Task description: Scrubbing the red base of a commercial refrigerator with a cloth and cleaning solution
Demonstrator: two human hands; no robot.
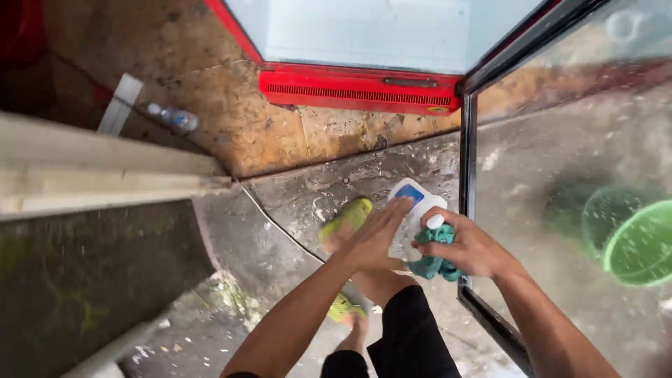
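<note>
1. Head view: my left hand lies flat, fingers stretched out and together, its fingertips pressed against the side of a white bottle with a blue label. Nothing is gripped in it.
2. My right hand is curled shut around a teal cloth, which bunches out from under my fingers towards the left hand. The bottle's white cap sits just above my right thumb, touching the cloth.
3. The bottle stands between my two hands, tilted away from me, its body reaching past my left fingertips.
4. Just beyond my right knuckles runs the black frame of an open glass door. Through the glass, well to the right of my right hand, a green basin shows, blurred.
5. Below my left fingers is my foot in a yellow-green sandal; the other sandal sits nearer me, under my left forearm.
6. Far ahead of both hands is the red base of a fridge. Well off beyond my left hand, a clear plastic water bottle lies on the stained concrete floor.
</note>
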